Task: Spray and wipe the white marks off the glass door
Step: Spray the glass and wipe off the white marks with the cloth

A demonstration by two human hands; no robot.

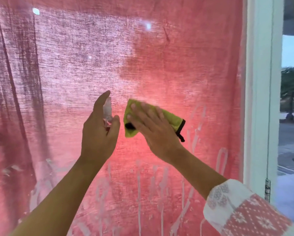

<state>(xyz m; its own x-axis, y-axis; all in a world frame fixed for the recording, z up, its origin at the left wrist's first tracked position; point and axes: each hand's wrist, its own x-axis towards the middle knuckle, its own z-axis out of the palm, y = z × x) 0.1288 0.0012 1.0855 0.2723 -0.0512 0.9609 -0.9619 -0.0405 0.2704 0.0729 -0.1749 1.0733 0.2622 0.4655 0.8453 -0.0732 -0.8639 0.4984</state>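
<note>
- Across nearly the whole view stands the glass door (pixel 160 74), with a pink-red woven curtain (pixel 40 65) hanging close behind it and lit from the far side.
- At the right edge runs the white door frame (pixel 258 82); beyond it is a strip of outdoors with dark trees (pixel 291 87) and pavement.
- White marks (pixel 161 181) streak the lower half of the glass in smears and vertical runs, and more rise at the right, near the frame. The middle of the pane, around the hands, looks mostly free of them.
- A patterned white and red sleeve (pixel 241 210) covers the right forearm at the near right corner.
- The right hand (pixel 153 126) lies flat at mid-pane, its grip wide, with straight, spread fingers pressing a cloth to the glass.
- The left hand (pixel 98 133) is raised just left of it, its grip wrapped round a bottle, thumb on the near side and forefinger reaching over the top.
- The yellow-green microfibre cloth (pixel 171 118), folded and black-edged, shows above and to both sides of the right hand.
- The small clear spray bottle (pixel 107 109) stands upright in the left hand.
- A metal hinge (pixel 267 189) sits low on the frame.
</note>
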